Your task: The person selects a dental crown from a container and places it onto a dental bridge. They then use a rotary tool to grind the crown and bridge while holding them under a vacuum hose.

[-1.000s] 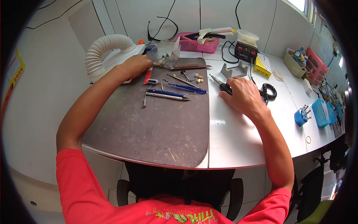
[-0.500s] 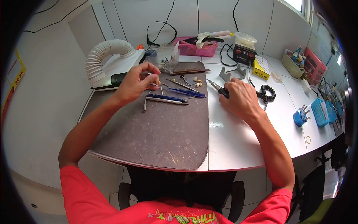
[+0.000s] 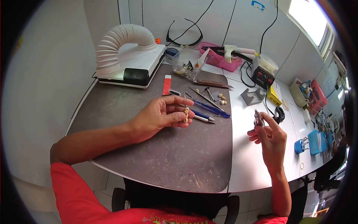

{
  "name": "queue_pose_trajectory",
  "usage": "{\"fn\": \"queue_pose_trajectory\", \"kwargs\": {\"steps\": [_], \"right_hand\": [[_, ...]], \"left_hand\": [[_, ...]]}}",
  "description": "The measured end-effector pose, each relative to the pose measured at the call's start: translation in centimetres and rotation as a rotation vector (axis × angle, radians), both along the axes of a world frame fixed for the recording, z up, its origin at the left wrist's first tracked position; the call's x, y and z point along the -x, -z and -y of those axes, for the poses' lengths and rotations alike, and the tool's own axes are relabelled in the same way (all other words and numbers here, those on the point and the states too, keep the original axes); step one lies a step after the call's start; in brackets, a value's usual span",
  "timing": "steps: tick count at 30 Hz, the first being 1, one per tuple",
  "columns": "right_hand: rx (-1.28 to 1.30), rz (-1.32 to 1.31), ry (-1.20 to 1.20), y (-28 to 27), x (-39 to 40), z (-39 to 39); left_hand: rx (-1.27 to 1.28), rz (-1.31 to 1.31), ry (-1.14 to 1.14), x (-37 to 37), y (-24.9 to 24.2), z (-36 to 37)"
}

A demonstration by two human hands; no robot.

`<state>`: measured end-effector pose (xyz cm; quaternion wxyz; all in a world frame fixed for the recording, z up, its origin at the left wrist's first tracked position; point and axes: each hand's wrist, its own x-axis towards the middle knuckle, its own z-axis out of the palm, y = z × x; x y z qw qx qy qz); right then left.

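pinching the small tooth-coloured piece (image 3: 186, 115) at the centre of the frame, your left hand (image 3: 153, 118) has its fingers drawn narrow around it, so a loosened thumb or a slight twist could let it slip onto the dark mat (image 3: 160, 160) beside the pens (image 3: 204, 117). at the right of the frame, your right hand (image 3: 271, 143) has thumb and fingertips closed on a dark, metallic tool (image 3: 258, 118), whose working end you cannot make out clearly; the coiled cord (image 3: 279, 114) lies near those knuckles, and brushing or snagging it could jerk your grip off line.
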<state>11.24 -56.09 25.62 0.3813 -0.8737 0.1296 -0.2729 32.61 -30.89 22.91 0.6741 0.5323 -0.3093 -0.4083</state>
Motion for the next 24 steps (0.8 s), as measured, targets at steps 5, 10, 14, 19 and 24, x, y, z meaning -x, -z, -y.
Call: {"fn": "queue_pose_trajectory", "kwargs": {"steps": [5,10,14,19,24], "right_hand": [[-0.618,0.124,-0.037,1.8,3.4,-1.7],[-0.586,-0.08,0.064,3.4,5.5,-2.9],[-0.588,-0.071,0.064,3.2,5.9,-3.2],[-0.509,0.052,0.164,2.6,4.8,-4.7],[-0.675,0.219,0.17,3.9,5.7,-2.8]], "left_hand": [[0.05,0.067,0.057,-0.2,0.9,-0.3],[0.069,0.083,0.065,-0.2,1.1,-0.5],[0.08,0.137,0.066,0.0,1.1,-0.7],[0.108,0.096,0.059,0.0,1.3,-0.9],[0.102,0.06,0.048,0.1,1.1,-1.2]]}}
